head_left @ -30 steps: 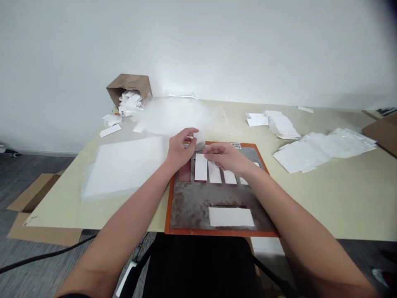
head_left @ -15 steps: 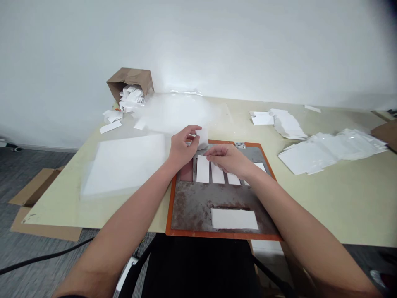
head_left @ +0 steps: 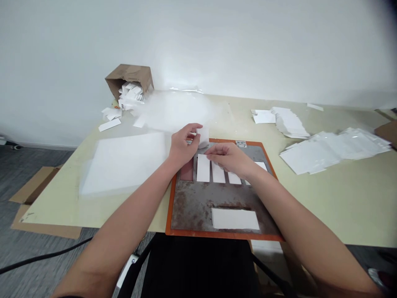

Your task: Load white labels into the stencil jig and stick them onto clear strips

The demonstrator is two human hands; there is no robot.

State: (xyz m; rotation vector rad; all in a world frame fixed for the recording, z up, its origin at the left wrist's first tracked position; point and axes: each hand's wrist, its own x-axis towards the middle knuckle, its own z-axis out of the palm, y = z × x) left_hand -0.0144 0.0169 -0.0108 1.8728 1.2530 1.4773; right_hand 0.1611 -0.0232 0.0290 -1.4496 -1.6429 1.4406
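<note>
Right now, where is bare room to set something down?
Bare tabletop lies right of the board, nearer than the overlapping cards, and left of it, nearer than the white sheets. Crowded: under left hand and right hand, and around the brown box.

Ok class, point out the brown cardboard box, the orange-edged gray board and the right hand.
Brown cardboard box (head_left: 132,73): head view, on its upper side.
Orange-edged gray board (head_left: 223,194): head view, on its bare gray middle.
Right hand (head_left: 228,157): head view, on its back.
</note>
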